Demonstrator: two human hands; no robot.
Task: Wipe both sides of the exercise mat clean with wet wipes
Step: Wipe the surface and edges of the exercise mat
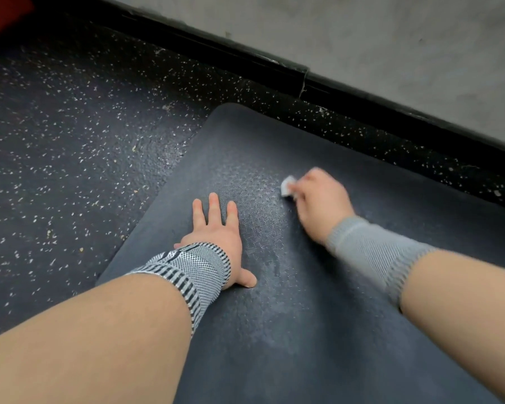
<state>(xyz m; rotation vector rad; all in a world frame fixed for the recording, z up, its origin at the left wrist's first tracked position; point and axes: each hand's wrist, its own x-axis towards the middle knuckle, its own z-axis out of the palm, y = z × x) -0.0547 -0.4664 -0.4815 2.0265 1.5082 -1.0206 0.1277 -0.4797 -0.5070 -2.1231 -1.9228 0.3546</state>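
Dark grey foam makes up the exercise mat (318, 301), which lies flat on a speckled rubber floor (70, 126), its rounded far corner close to the black skirting (245, 58) of a pale wall (391, 39). Near the middle of the mat the left hand (216, 231) rests palm down with fingers straight and slightly spread and the thumb splayed to the right; it looks placed there to pin the mat against the drag of wiping and perhaps to take some body weight. To its right and a little farther off, the right hand (318, 199) has its fingers curled round a small bunched wet wipe (287, 185), a white wad showing at the hand's far-left edge and pressed onto the mat. This hand is blurred, so the exact lie of each finger cannot be told, though the blur suggests a scrubbing stroke in progress. Between the hands a paler, sheened patch runs from far to near, likely damp from the wipe, while the mat's right side looks duller. Both wrists wear knitted bands, a striped wristband (196, 266) on the left and a plain grey wristband (370, 246) on the right. Judging by this, the upper face is only partly wiped and the underside is yet to be done.
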